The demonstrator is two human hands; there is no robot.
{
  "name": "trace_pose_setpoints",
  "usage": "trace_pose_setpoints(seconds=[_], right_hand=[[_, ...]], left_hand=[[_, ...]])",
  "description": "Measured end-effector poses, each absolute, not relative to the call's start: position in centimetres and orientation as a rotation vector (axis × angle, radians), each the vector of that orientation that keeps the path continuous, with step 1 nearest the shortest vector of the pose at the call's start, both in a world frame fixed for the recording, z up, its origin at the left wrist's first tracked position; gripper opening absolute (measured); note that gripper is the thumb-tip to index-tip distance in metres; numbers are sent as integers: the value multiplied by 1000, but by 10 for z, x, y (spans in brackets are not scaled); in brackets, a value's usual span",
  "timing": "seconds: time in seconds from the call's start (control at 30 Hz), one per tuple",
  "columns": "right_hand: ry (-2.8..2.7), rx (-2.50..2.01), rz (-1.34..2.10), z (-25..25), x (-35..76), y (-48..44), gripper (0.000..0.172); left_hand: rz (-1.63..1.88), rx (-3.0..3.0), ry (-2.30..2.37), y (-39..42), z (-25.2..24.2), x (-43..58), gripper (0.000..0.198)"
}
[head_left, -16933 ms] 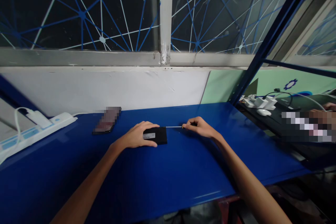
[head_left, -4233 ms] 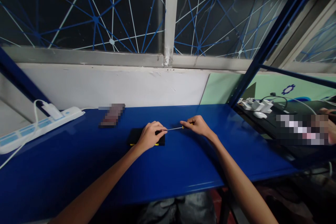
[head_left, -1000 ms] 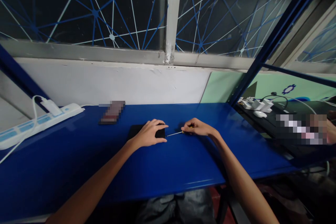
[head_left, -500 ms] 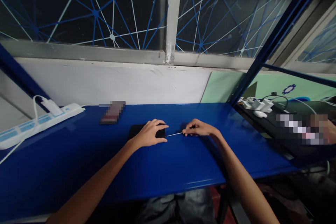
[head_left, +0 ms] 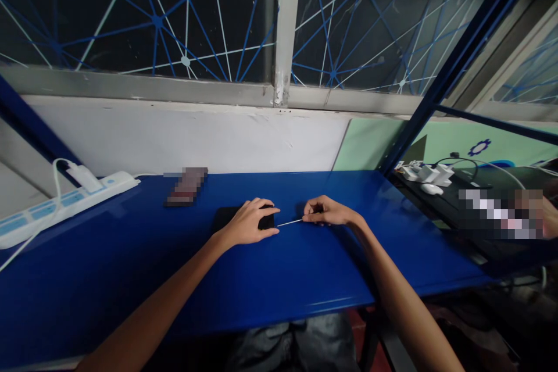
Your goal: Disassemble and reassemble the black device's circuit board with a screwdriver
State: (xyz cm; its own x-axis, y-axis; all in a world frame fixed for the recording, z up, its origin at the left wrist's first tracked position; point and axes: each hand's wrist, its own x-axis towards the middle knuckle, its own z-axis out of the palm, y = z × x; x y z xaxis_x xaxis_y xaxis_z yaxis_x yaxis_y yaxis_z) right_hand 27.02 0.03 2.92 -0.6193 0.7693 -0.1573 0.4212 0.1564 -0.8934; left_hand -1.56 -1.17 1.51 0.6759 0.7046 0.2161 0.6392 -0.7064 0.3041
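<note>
A flat black device lies on the blue table near its middle. My left hand rests on the device's right half, fingers curled over it and pressing it down. My right hand is just to the right, pinched on the handle of a thin screwdriver. The screwdriver's metal shaft points left and its tip meets the right edge of the device. Most of the device is hidden under my left hand.
A blurred dark phone-like object lies at the back of the table. A white power strip with a plug sits at the far left. White chargers and cables lie on the neighbouring bench at right. A wall and window run behind.
Almost nothing over the last second; both hands keep their places. Earlier my left hand shifted on the device and the screwdriver tip stayed at its right edge.
</note>
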Motion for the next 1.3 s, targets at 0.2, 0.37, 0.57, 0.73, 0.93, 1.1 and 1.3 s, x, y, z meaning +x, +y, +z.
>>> trace_pose_setpoints(seconds=[0.2,0.37,0.57,0.73,0.93,1.1,1.3], right_hand=[[-2143,-1159,1431,29,267,0,45],[-2118,-1200,1536,27,268,1,47],[-2188,-1169,1514,29,270,0,45],[-2230,-1159,1449,33,267,-1,46],[-2115,-1173,1525,28,267,0,45],[-2201,-1138,1422,29,268,0,46],[-2178,-1177,1432,28,266,0,44]], left_hand=[[474,2702,1099,-13,16,-14,48],[488,2710,1096,-13,15,-14,47],[476,2706,1094,-14,16,-13,46],[466,2719,1097,-14,17,-13,46],[465,2728,1102,-15,17,-13,45],[452,2734,1096,-15,16,-14,45],[455,2761,1103,-14,16,-14,44]])
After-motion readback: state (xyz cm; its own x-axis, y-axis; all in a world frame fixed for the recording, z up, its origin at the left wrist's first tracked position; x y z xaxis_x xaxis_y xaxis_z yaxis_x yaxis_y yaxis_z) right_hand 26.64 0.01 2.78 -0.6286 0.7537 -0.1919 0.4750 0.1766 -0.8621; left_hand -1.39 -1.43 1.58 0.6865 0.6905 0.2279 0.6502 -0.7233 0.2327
